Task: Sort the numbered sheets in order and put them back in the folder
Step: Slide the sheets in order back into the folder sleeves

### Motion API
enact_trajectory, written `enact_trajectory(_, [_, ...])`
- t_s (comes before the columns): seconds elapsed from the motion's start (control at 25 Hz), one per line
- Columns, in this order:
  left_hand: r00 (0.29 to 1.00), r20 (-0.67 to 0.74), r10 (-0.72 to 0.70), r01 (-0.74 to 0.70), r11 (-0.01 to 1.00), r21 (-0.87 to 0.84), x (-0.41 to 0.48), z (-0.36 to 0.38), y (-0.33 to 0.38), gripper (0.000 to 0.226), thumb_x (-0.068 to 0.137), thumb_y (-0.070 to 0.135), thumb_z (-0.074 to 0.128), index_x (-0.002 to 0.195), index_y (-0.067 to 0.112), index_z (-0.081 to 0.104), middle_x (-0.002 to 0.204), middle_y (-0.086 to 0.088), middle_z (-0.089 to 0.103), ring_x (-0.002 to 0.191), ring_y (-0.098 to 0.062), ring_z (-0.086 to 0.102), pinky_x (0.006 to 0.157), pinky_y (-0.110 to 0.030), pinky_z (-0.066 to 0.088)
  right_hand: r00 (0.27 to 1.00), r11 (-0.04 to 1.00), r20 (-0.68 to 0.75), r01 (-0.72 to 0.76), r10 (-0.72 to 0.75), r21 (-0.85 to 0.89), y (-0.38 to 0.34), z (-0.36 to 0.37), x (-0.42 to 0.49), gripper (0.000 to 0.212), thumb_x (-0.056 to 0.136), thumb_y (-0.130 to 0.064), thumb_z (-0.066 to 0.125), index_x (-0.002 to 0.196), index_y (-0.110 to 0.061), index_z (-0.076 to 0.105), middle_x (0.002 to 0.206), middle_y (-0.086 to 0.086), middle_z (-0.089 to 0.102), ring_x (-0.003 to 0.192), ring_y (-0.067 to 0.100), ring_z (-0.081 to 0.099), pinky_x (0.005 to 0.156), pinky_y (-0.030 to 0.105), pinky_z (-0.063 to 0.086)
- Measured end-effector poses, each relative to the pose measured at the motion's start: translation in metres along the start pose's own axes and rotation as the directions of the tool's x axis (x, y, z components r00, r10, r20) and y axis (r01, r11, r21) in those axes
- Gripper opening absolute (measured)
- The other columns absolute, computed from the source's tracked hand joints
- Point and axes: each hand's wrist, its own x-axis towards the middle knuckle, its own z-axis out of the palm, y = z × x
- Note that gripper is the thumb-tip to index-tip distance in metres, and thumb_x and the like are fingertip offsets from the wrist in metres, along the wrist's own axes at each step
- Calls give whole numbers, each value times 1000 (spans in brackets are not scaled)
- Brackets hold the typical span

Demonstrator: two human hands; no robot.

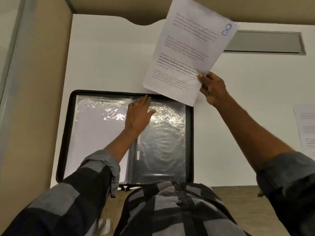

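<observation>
Head view: right hand holds sheet marked "8".

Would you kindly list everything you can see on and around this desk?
sheet marked 8: one, white with a blue 8, held up beyond the folder.
folder: one, black-edged, open on the desk.
plastic pockets: two showing, clear, inside the folder; the left one holds a white sheet.
loose sheets: count unclear, white, printed, desk's right edge.
cover plate: one, grey, set in the desk's far right.
desk: one, white.
partition: beige, left and far sides.
left hand: one, flat on the folder's middle.
right hand: one, pinches the sheet's lower corner.
shirt sleeves: two, grey and black check, on both forearms.
</observation>
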Motion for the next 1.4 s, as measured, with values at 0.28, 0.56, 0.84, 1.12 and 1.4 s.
enact_trajectory(0.28, [993, 4, 121, -122, 990, 66, 34, -18, -1, 38, 91, 59, 65, 114, 30, 72, 116, 6, 67, 113, -18, 57, 99, -38, 34, 999, 997, 18, -38, 37, 59, 13, 25, 18, 29, 93, -6, 71, 122, -7, 67, 116, 6, 76, 106, 21, 73, 89, 36, 60])
enact_trajectory(0.56, [962, -71, 264, -265, 964, 1, 40, -25, -10, 18, 95, 43, 66, 103, 31, 77, 89, 6, 77, 90, -20, 66, 90, -38, 40, 999, 990, 35, -42, 38, 135, 14, 42, 28, 28, 93, -7, 72, 120, -7, 66, 115, 8, 76, 105, 22, 73, 84, 34, 60])
enact_trajectory(0.84, [950, -188, 248, -277, 949, -150, 24, -12, -11, 11, 87, 27, 81, 92, 18, 80, 136, -2, 63, 104, -21, 67, 82, -35, 53, 997, 986, 66, -43, 32, 159, 15, 60, 26, 28, 92, -6, 73, 120, -6, 67, 120, 11, 74, 110, 25, 72, 87, 37, 60])
enact_trajectory(1.12, [933, -205, 296, -339, 914, -223, 24, -8, -9, 10, 96, 18, 70, 97, 10, 75, 93, -4, 72, 80, -20, 65, 73, -37, 54, 997, 991, 69, -51, 43, 126, 30, 60, 16, 27, 93, -5, 71, 120, -7, 68, 112, 6, 75, 100, 19, 73, 83, 34, 60])
enact_trajectory(1.4, [940, -99, 328, -334, 941, -53, 27, -20, -11, 9, 101, 32, 57, 104, 23, 60, 75, 7, 67, 73, -18, 61, 91, -37, 44, 996, 992, 73, -65, 57, 110, 34, 55, 9, 27, 93, -5, 70, 120, -9, 68, 114, 7, 75, 103, 20, 73, 88, 36, 60])
